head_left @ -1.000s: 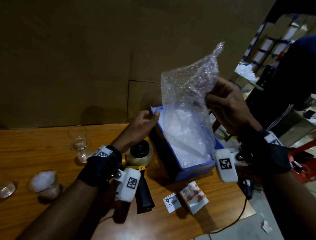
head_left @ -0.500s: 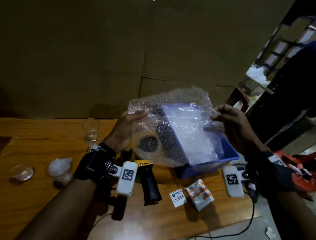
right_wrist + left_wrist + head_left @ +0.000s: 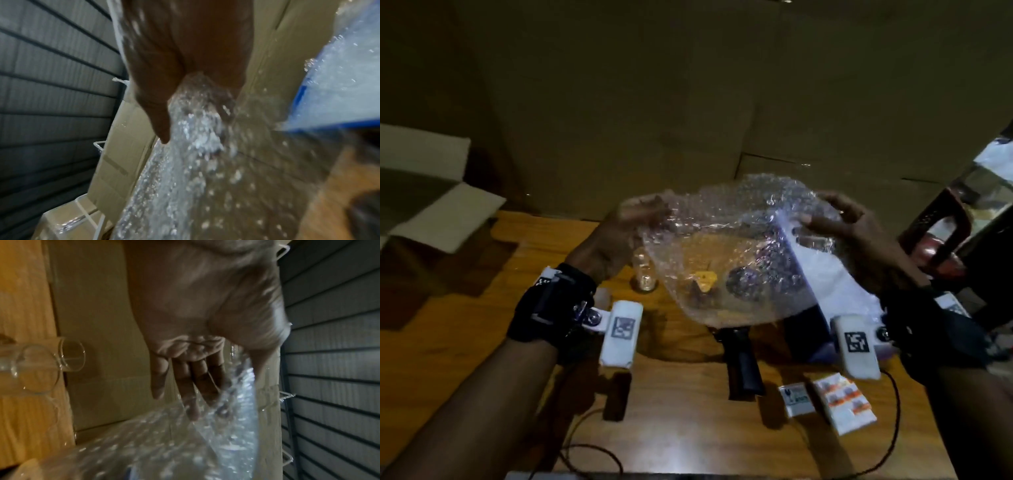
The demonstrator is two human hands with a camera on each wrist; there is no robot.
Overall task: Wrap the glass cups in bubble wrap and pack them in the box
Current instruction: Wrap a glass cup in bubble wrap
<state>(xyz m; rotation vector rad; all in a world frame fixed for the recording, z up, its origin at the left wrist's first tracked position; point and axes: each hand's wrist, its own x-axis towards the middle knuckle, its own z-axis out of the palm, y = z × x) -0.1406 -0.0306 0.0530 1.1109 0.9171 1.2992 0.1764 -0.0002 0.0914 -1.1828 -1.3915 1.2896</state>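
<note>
Head view first: dead centre of the frame, a sheet of bubble wrap (image 3: 736,253) is stretched out in the air between both hands. The left hand (image 3: 619,236) pinches its left edge, the right hand (image 3: 859,229) grips the right edge, fingers curled over the top. Spread flat like that, it looks ready to be laid down as a wrapping bed. Below the sheet's left edge, a bare glass cup (image 3: 643,274) stands upright on the wooden table (image 3: 688,428), close at hand for the wrap. At centre right, the blue box (image 3: 822,346) waits mostly hidden behind the sheet and the right wrist, white padding showing inside. Through the wrap, a tape dispenser (image 3: 743,359) lies on the table, its black handle poking out lower centre. Lower right: a small label card (image 3: 796,399) and a printed packet (image 3: 846,404).

Left wrist view now: the fingers (image 3: 195,386) are extended downward with the wrap caught between them and the thumb, a light clamp rather than a fist. At far left of the frame, the cup sits clear of the hand, untouched.

Right wrist view: blurry, but the wrap bunches up right into the palm with the thumb (image 3: 158,123) laid over it, so that's a firm grasp. The blue box rim shows at the right edge, just beside the sheet.
</note>
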